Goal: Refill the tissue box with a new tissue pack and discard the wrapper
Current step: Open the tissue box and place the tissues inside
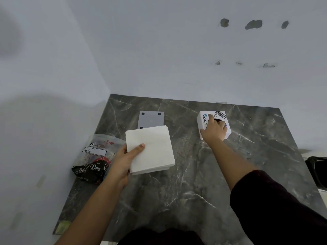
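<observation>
My left hand [123, 159] grips a thick stack of white tissues [153, 149] by its left edge, thumb on top, and holds it just above the table. My right hand [214, 129] rests on top of the white tissue box [202, 121], which carries stickers and stands at the back right. Its fingers spread over the box's dark round opening and its front edge. A grey base plate [151, 119] with black round feet lies flat behind the stack. The crumpled clear and black wrapper [95, 160] lies at the table's left edge.
The dark marble table [194, 174] sits in a corner between white walls at the left and the back. A black object [316, 169] stands off the table's right side.
</observation>
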